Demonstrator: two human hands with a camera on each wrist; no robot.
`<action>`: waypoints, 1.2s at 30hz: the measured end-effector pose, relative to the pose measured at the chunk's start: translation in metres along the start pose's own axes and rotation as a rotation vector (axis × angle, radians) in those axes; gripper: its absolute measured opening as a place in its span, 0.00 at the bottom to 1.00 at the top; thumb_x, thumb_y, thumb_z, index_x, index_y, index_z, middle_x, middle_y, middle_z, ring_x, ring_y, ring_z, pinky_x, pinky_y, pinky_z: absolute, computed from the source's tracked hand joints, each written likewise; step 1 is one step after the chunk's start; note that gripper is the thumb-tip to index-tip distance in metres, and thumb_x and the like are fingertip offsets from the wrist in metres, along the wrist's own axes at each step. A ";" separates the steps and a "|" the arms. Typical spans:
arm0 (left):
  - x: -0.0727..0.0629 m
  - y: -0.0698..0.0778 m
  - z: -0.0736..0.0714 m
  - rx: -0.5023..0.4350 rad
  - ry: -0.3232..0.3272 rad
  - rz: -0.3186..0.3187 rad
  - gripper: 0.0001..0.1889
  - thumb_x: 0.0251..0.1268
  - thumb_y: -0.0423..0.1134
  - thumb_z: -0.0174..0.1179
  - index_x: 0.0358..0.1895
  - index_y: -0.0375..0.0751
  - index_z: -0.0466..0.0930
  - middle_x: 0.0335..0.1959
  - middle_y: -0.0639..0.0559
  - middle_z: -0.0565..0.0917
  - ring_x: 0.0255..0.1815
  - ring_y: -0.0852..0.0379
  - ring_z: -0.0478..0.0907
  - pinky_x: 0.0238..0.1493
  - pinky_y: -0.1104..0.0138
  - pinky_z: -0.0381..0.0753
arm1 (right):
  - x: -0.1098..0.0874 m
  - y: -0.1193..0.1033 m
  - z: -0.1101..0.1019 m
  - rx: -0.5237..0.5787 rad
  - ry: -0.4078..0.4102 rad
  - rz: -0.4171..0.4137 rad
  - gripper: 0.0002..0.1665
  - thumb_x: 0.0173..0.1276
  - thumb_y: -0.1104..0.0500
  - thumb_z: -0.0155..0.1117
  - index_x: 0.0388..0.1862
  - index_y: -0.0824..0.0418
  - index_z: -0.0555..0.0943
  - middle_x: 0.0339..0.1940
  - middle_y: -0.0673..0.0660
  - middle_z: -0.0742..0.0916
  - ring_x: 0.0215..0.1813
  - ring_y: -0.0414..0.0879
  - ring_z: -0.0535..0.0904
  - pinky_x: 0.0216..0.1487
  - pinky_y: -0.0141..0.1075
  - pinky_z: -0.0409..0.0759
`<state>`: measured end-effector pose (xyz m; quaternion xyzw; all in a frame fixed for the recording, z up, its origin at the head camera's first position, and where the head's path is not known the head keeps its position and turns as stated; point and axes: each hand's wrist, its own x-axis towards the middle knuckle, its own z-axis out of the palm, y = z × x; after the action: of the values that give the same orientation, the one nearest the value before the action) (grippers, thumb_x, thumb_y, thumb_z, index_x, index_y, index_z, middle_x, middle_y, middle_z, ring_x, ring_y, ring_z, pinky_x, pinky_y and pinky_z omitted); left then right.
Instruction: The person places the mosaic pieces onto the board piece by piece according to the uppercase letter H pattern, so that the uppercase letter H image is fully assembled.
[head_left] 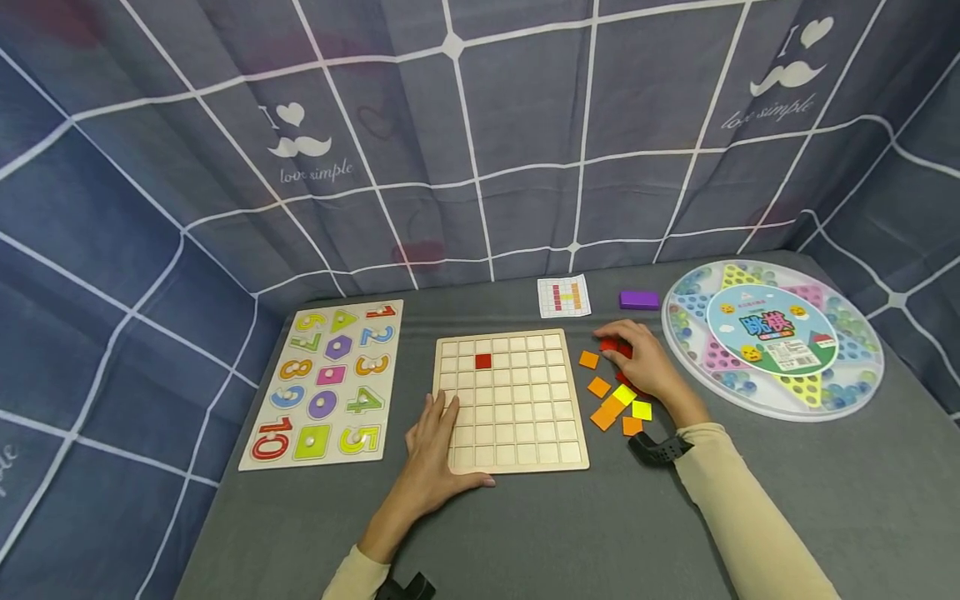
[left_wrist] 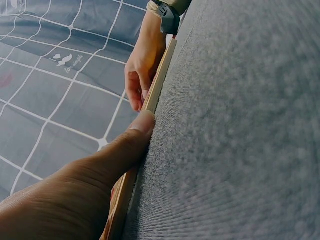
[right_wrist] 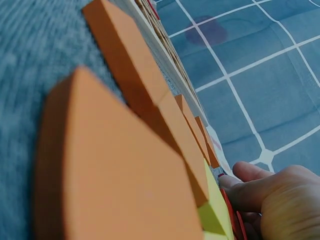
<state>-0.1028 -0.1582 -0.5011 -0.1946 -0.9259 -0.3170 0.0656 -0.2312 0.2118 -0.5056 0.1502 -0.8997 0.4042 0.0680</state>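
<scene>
A square wooden grid board (head_left: 512,332) lies on the table with one red tile (head_left: 483,361) in an upper cell. My left hand (head_left: 435,450) rests at its lower left corner, fingers spread along the left side and thumb against the near edge; the left wrist view shows the thumb (left_wrist: 144,122) pressed to that edge. Right of the board, my right hand (head_left: 645,358) pinches a red square tile (head_left: 615,344) between thumb and fingertips. More red tiles lie partly hidden under this hand. Beside it are several orange tiles (head_left: 606,412) and yellow tiles (head_left: 641,410).
Behind the board lies a small pattern card (head_left: 564,297), with a purple block (head_left: 639,300) to its right. A number puzzle board (head_left: 322,375) lies at left. At right sits a round Chinese checkers set (head_left: 697,379). Grid-patterned cloth (head_left: 517,125) hangs behind the table.
</scene>
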 end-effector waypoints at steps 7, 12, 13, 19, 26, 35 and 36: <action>0.001 0.000 -0.002 -0.015 0.007 0.003 0.66 0.28 0.55 0.83 0.76 0.34 0.55 0.77 0.31 0.53 0.78 0.30 0.46 0.63 0.39 0.49 | 0.001 0.001 0.001 0.009 0.009 -0.006 0.19 0.66 0.68 0.65 0.55 0.59 0.82 0.56 0.60 0.82 0.60 0.59 0.71 0.61 0.55 0.65; 0.001 -0.001 -0.001 -0.016 0.010 0.008 0.66 0.28 0.54 0.83 0.76 0.33 0.55 0.77 0.30 0.53 0.78 0.30 0.46 0.63 0.39 0.49 | 0.002 0.002 0.001 0.013 0.000 0.007 0.19 0.66 0.68 0.65 0.55 0.59 0.82 0.56 0.60 0.82 0.60 0.59 0.71 0.61 0.55 0.64; 0.000 -0.001 -0.001 -0.016 0.009 0.007 0.66 0.28 0.54 0.83 0.76 0.33 0.55 0.77 0.31 0.53 0.78 0.30 0.46 0.63 0.39 0.49 | 0.002 0.002 0.001 0.013 0.000 0.006 0.19 0.66 0.68 0.65 0.55 0.59 0.82 0.56 0.60 0.82 0.60 0.59 0.71 0.62 0.55 0.64; 0.000 0.000 -0.002 -0.028 -0.006 -0.016 0.66 0.29 0.55 0.82 0.76 0.34 0.54 0.77 0.31 0.51 0.79 0.32 0.44 0.64 0.38 0.48 | 0.001 0.001 0.001 0.018 0.002 -0.007 0.18 0.66 0.69 0.65 0.55 0.60 0.82 0.56 0.60 0.82 0.61 0.59 0.71 0.62 0.55 0.64; 0.000 0.000 -0.001 -0.018 0.006 0.001 0.66 0.28 0.55 0.83 0.75 0.33 0.55 0.77 0.30 0.52 0.78 0.30 0.45 0.63 0.39 0.49 | 0.002 -0.001 0.000 0.029 -0.002 -0.019 0.18 0.66 0.69 0.65 0.54 0.61 0.82 0.56 0.61 0.82 0.61 0.59 0.71 0.62 0.56 0.64; -0.001 0.000 0.000 -0.006 0.008 -0.008 0.66 0.28 0.55 0.83 0.75 0.33 0.55 0.77 0.30 0.52 0.78 0.31 0.45 0.63 0.39 0.50 | 0.000 0.001 0.001 0.023 0.000 -0.017 0.17 0.66 0.69 0.65 0.53 0.60 0.82 0.56 0.60 0.82 0.60 0.60 0.71 0.62 0.55 0.64; -0.001 0.001 0.000 -0.006 0.010 -0.005 0.66 0.28 0.55 0.83 0.75 0.33 0.56 0.77 0.30 0.52 0.78 0.30 0.46 0.62 0.39 0.50 | 0.000 0.001 0.001 0.021 0.002 -0.018 0.17 0.66 0.69 0.65 0.53 0.60 0.83 0.56 0.61 0.82 0.60 0.60 0.71 0.61 0.55 0.64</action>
<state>-0.1017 -0.1580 -0.5010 -0.1908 -0.9251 -0.3209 0.0690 -0.2312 0.2118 -0.5071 0.1588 -0.8940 0.4130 0.0710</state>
